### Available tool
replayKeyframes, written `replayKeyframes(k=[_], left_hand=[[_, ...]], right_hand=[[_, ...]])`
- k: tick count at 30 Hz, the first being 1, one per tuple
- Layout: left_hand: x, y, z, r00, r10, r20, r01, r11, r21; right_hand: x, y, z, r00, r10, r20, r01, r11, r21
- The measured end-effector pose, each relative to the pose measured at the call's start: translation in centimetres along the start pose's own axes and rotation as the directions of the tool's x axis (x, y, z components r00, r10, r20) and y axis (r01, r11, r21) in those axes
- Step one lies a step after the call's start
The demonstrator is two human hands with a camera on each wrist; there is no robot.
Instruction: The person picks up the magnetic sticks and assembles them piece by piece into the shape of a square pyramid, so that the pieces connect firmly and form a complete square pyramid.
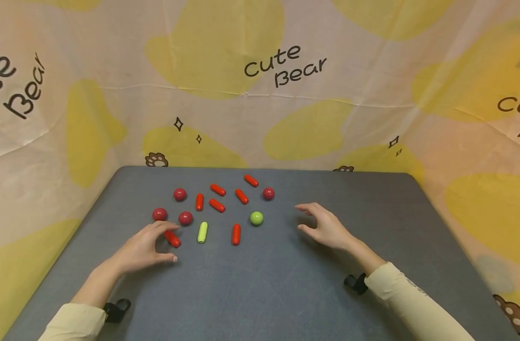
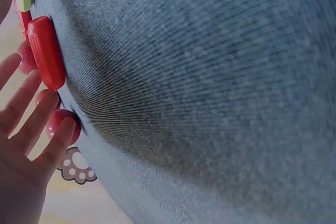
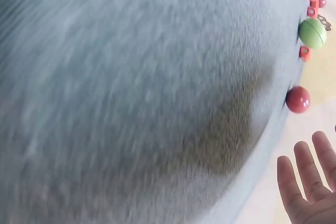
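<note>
My left hand [image 1: 142, 246] hovers over the left of the table, fingers spread and thumb apart, holding nothing. Between its thumb and fingers in the head view shows a red ribbed stick [image 1: 172, 238], which also appears beside the fingers in the left wrist view as a red stick [image 2: 46, 52]. Just beyond the fingertips lie red balls [image 1: 159, 214], [image 1: 185, 218]. To their right is a light green stick [image 1: 202, 232]. My right hand [image 1: 325, 228] is held above the table at right, fingers loosely bent and holding nothing. Nearest to it are a green ball [image 1: 256, 218] and a red ball [image 1: 268, 193].
More red sticks [image 1: 217, 205] lie scattered over the middle and back of the grey table [image 1: 260, 289], with another red ball [image 1: 180, 194] at back left. A printed cloth [image 1: 208, 61] hangs around the back and sides. Both wrists wear a black strap [image 1: 356, 283].
</note>
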State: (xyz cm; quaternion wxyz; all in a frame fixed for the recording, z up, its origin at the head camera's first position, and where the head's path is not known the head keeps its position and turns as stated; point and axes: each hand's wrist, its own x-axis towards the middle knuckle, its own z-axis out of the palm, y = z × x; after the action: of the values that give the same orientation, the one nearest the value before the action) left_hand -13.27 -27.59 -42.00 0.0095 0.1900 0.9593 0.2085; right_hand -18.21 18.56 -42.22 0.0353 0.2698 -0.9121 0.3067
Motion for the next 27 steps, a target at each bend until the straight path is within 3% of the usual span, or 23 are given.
replayKeyframes(k=[6, 21, 27], left_hand=[[0.5, -0.1, 0.1, 1.000, 0.013, 0.001, -0.013, 1.000, -0.016], [1.5, -0.3, 0.2, 0.998, -0.035, 0.055, 0.035, 0.999, -0.004], [1.6, -0.5, 0.2, 0.997, -0.027, 0.077, 0.028, 1.000, -0.011]], right_hand=[[0.2, -0.1, 1.1, 0.999, -0.033, 0.001, 0.033, 0.999, 0.023], [1.1, -1.1, 2.8, 0.999, -0.015, 0.044, 0.014, 0.999, 0.029], [2.0, -1.4, 3.5, 0.999, -0.011, 0.053, 0.009, 0.999, 0.045]])
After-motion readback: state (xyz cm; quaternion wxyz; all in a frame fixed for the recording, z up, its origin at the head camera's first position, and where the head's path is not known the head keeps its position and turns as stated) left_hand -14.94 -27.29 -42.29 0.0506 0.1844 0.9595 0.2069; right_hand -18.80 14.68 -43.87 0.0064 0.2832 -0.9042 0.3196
